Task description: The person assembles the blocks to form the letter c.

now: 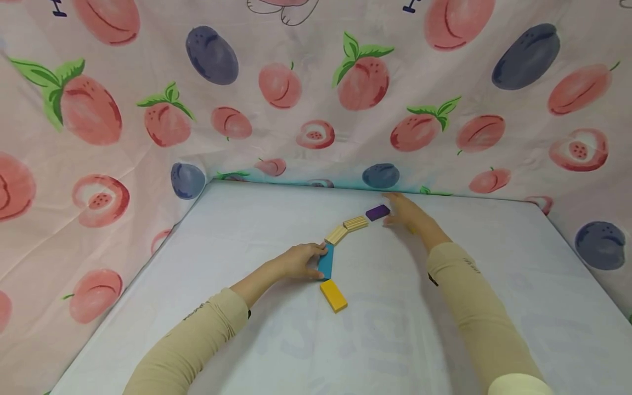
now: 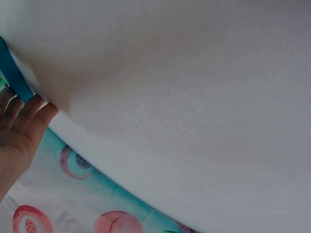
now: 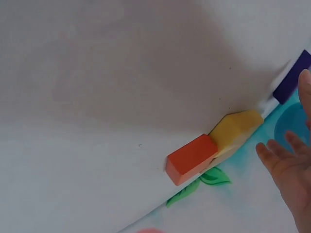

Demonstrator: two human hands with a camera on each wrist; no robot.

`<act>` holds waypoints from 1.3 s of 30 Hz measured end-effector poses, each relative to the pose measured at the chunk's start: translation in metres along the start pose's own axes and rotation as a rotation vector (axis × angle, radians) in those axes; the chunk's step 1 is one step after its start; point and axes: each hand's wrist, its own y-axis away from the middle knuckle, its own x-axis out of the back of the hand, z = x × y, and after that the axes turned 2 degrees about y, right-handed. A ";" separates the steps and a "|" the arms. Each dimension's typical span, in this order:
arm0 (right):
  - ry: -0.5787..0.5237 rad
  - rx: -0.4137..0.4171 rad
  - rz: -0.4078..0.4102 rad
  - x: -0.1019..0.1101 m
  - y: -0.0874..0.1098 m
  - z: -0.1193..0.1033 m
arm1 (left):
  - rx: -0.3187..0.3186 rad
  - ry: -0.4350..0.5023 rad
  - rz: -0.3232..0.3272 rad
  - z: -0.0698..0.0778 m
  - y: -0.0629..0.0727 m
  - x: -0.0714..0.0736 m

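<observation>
My left hand (image 1: 301, 261) holds a blue block (image 1: 326, 262), thumb at its near end and fingers at its far end. That blue block (image 2: 13, 73) shows partly past the fingers in the left wrist view. My right hand (image 1: 408, 213) is beside a purple block (image 1: 377, 212), its thumb and fingers spread apart with nothing between them. Two ridged wooden blocks, one (image 1: 336, 235) nearer the blue block and another (image 1: 355, 223) nearer the purple one, continue the curved row. A yellow block (image 1: 333, 296) lies at the row's near end.
An orange block (image 3: 192, 158) touches a yellow block (image 3: 235, 130) in the right wrist view; my right arm mostly hides them from the head camera. The white table (image 1: 395, 329) meets a fruit-printed cloth (image 1: 316, 93) behind and to the left.
</observation>
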 end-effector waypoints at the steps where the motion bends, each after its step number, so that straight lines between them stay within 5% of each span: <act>1: -0.028 0.002 -0.003 0.001 0.001 0.001 | -0.003 0.004 0.000 0.000 0.000 0.000; 10: -0.189 -0.020 -0.022 0.001 0.006 0.010 | 0.007 -0.004 -0.006 -0.003 -0.003 -0.002; 24: -0.045 0.069 -0.047 -0.009 -0.011 0.011 | 0.021 0.003 -0.011 -0.005 -0.004 -0.002; 31: 0.029 0.182 0.023 -0.014 -0.017 0.015 | 0.014 0.003 -0.009 -0.004 -0.003 0.000; 39: 0.081 0.162 0.078 -0.013 -0.013 0.010 | 0.025 0.005 -0.015 -0.002 -0.001 0.000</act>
